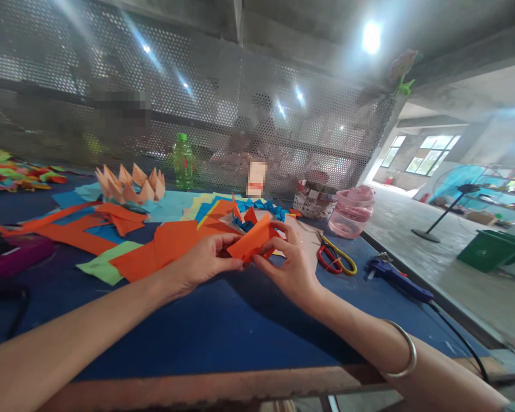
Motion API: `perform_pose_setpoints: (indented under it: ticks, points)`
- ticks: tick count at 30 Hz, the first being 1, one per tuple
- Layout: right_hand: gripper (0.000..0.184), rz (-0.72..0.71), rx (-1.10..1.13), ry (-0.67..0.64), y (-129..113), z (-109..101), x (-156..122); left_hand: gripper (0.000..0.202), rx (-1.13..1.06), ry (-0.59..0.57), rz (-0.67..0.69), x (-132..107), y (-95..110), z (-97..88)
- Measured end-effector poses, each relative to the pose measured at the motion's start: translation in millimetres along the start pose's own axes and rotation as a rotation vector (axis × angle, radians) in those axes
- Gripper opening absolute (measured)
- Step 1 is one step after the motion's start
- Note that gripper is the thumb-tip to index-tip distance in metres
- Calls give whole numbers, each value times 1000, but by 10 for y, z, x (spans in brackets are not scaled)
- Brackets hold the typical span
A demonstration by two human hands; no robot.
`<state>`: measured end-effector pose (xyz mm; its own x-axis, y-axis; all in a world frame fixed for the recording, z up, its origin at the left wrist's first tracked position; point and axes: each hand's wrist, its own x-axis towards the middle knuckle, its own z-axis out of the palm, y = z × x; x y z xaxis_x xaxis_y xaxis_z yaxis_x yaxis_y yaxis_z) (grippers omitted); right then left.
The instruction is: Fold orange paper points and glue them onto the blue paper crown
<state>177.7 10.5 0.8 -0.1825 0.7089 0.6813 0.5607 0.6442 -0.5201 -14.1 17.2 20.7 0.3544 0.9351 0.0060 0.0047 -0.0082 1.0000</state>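
Tbl point(197, 335) edge near; hands point(199, 264) point(288, 266) prob. pinch orange paper point(252, 239)

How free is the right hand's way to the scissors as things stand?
Probably free: the right hand sits just beside the scissors, and nothing seems to lie between them on the blue table. It is pinching the orange paper, though, so it would likely have to let go first.

Single head-worn view, looking from above near edge of counter point(189, 337), facing forward and down. Left hand point(201, 264) and right hand point(287, 269) close below lens, centre frame. Counter fills lower half, running to far perforated metal screen point(223, 86). Wide lens also takes in ceiling point(309, 23) above, concrete floor point(403, 240) and windows point(429, 154) far right.
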Motion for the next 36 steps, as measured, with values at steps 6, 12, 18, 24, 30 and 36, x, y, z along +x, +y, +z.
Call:
perform_pose_setpoints:
  ticks: [6,12,18,24,30,36]
  points:
    - [9,-35,-25,2,0,-3,6,34,10,5,-6,9,-11,28]
    - [55,39,42,74,53,45,-16,23,-4,38,-15,-30,19,28]
    - [67,321,322,-38,73,78,2,26,-136,50,-110,-38,17,9]
    - [35,446,642,-204,37,60,40,22,-139,30,-87,-40,3,-15]
    - [36,482,542,-199,55,65,30,27,-81,7,-72,-36,0,-1]
    - [31,476,481,-210,83,73,18,36,47,-6,39,-52,14,23]
